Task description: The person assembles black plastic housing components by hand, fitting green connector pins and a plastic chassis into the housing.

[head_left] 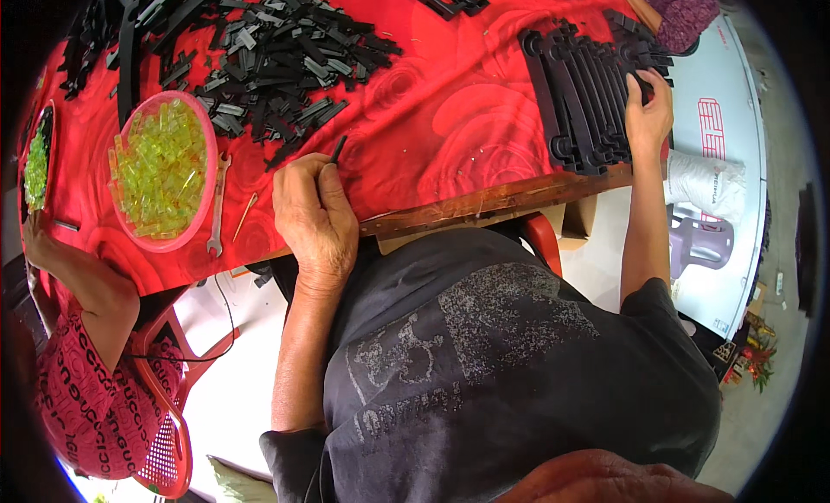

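**One strip in the left hand, the right hand at the stack**

Your left hand [313, 216] rests on the red rose-patterned tablecloth [450, 114] near the table's front edge, its fingers closed in a pinch on one small black plastic strip [337, 149], which sticks up and away from your fingertips. Keep that pinch low on the strip so the free end stays steady, and leave the heel of the hand planted on the cloth as it is now.

Your right hand [650, 114] lies on the near right corner of the stack of long black slotted parts [581, 101], fingers bent over the top piece and pressing on it; I cannot tell whether they grip it or only touch. I judge you would do well to hold the stack square against the table's wooden edge [484, 205] so nothing slides off.

Counted outward:
- one strip in hand
- one stack of long parts, with too many ribs overlapping to count
- one large heap of black strips [285, 54] beyond your left hand, far too many to number
- one pink bowl of yellow-green translucent pieces [162, 170], uncountable
- one second dish of green pieces [36, 162] at the far left edge
- one flat wrench [218, 205] just beside the bowl
- one thin pin-like tool [245, 216] next to the wrench

Another person's arm in a red patterned sleeve [86, 391] reaches in at the left.
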### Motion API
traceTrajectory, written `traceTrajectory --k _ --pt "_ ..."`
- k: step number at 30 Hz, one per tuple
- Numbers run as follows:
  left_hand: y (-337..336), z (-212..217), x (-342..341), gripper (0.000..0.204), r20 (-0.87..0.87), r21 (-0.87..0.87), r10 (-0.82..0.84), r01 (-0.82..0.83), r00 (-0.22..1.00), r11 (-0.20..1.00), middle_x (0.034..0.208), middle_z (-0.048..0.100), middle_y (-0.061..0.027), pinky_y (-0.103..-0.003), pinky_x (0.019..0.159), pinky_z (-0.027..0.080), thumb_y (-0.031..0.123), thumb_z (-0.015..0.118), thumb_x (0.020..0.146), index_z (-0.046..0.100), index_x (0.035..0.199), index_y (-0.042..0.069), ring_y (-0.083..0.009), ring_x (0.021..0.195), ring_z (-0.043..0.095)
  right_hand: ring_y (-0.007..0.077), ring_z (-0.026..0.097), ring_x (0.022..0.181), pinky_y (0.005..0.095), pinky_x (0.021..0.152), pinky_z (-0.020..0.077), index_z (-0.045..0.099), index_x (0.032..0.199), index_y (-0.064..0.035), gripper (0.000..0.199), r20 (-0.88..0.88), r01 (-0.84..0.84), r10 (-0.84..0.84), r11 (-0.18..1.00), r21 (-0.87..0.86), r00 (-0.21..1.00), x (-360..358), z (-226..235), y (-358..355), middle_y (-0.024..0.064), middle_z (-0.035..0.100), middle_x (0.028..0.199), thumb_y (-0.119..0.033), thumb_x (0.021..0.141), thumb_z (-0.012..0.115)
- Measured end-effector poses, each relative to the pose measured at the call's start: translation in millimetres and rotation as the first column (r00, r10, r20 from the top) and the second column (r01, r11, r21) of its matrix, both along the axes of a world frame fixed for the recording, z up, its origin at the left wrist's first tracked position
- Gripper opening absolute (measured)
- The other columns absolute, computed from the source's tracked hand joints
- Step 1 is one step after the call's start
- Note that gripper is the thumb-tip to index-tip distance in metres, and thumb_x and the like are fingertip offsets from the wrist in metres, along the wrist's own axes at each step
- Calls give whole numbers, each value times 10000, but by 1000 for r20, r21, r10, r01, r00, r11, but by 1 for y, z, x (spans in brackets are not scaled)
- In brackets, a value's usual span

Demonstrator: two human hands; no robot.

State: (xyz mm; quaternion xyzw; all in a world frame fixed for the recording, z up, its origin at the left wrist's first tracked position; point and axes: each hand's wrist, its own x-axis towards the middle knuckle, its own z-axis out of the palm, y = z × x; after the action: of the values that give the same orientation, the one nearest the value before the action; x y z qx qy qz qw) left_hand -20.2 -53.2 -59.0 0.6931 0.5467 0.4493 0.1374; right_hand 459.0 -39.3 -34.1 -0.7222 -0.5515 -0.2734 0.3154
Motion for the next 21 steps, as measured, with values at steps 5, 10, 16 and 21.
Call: traceTrajectory --k 5,10,16,21 --pt "5 0 -4 63 -46 52 -10 13 999 999 940 666 -94 -434 779 489 36 658 912 607 946 50 -336 882 607 174 701 1036 295 907 543 736 1109 -4 224 -496 -486 442 873 46 747 -80 8 59 108 740 1114 -138 929 736" --pt "8 -4 -11 117 -61 106 11 -4 998 994 893 648 -102 -440 748 482 11 692 863 598 922 50 -337 829 609 269 690 1035 367 908 550 626 1263 7 326 -337 -722 666 689 -63 665 -165 11 124 144 694 1132 -157 983 657" --pt "10 -5 -19 136 -50 151 -2 9 999 988 880 638 -101 -450 736 470 19 705 852 597 927 53 -343 832 598 385 637 1105 453 934 522 601 1262 44 371 -244 -586 542 790 -180 804 -217 7 177 225 648 1184 -172 965 658" --pt "13 -9 -22 160 -47 149 -4 11 999 989 865 619 -102 -454 724 460 43 726 835 590 919 58 -349 829 587 412 592 1175 475 993 487 586 1316 20 439 -211 -491 443 791 -365 871 -230 22 187 229 626 1237 -217 957 674"
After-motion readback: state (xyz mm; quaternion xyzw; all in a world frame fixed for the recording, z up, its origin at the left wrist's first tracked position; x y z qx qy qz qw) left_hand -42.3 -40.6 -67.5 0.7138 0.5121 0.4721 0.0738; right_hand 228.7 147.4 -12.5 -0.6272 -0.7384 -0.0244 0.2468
